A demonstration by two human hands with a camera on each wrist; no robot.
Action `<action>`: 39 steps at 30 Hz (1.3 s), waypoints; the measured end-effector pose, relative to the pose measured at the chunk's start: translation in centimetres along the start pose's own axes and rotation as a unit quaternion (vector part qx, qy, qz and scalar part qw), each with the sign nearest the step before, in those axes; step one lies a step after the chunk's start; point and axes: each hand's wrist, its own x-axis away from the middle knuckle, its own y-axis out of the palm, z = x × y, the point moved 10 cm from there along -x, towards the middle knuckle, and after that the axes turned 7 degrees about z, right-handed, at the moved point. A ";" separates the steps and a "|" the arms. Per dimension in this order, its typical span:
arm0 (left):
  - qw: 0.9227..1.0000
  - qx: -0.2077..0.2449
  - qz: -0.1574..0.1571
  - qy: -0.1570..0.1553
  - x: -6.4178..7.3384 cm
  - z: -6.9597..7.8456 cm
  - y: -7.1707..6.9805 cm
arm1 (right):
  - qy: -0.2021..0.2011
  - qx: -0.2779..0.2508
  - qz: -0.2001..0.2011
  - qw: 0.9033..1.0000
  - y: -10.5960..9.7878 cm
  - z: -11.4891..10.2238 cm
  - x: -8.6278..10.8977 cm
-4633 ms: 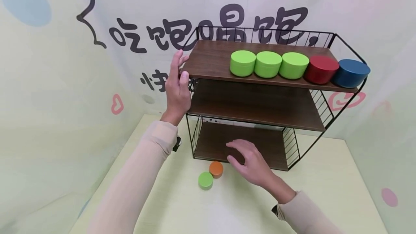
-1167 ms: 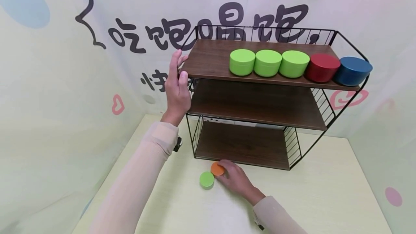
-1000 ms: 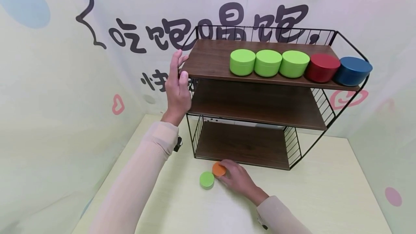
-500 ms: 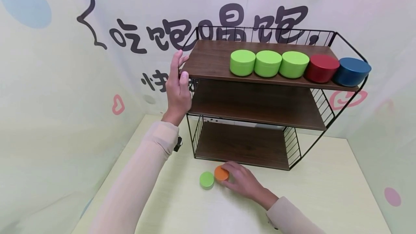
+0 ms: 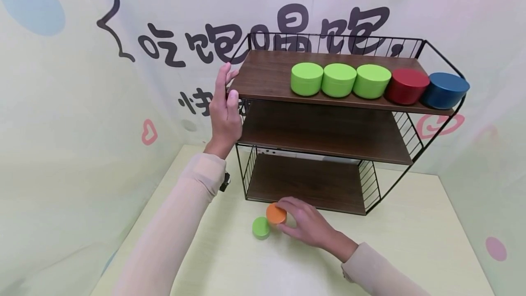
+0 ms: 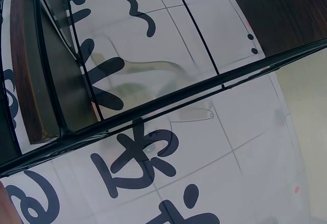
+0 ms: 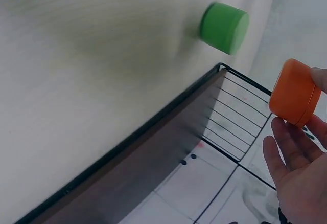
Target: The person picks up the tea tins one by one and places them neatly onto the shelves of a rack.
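Note:
An orange round tin with a lid is pinched between the thumb and fingers of my right hand. It is raised off the table, as the right wrist view shows, where the tin is tilted. Just left of it, a green round tin stands on the table. My left hand grips the left end of the top board of a three-tier rack, its fingers partly hidden behind the edge. The left wrist view shows mostly the rack's black side wire.
Along the top board's right part stand several tins in a row: green ones, a red one and a blue one. The rack stands on a pale table, against a printed wall sheet.
My right hand has come down from in front of the bottom shelf, taken hold of the orange tin and lifted it from beside the green one. My left hand has stayed put.

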 end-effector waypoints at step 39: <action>1.000 0.007 0.007 0.013 -0.1 0.2 0.0 | -0.133 -0.017 0.057 0.989 -11.0 -6.6 -6.9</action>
